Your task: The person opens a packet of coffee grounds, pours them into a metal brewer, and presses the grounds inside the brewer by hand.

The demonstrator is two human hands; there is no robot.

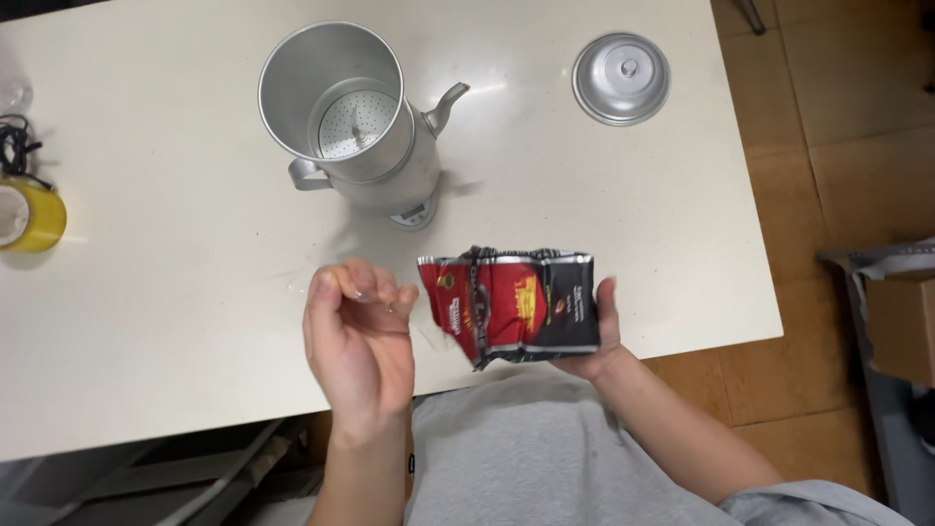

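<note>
Right hand (596, 336) clamps the red-black foil pouch (508, 305) upright; left hand (357, 336) hangs loosely curled, empty, at its 9 o'clock; open aluminium percolator (346, 117) at 11.

Bright, even overhead light falls on the white table (175, 292), with soft glare beside the metal pot (351, 117), which casts a faint shadow toward its right. Below the pot, the left hand (358, 336) is motion-blurred; table edges bow slightly

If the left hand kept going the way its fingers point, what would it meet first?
The left hand has curled fingers aimed roughly right, at the red and black bag held by the right hand. It would likely meet the bag's edge first, though depth is unclear.
</note>
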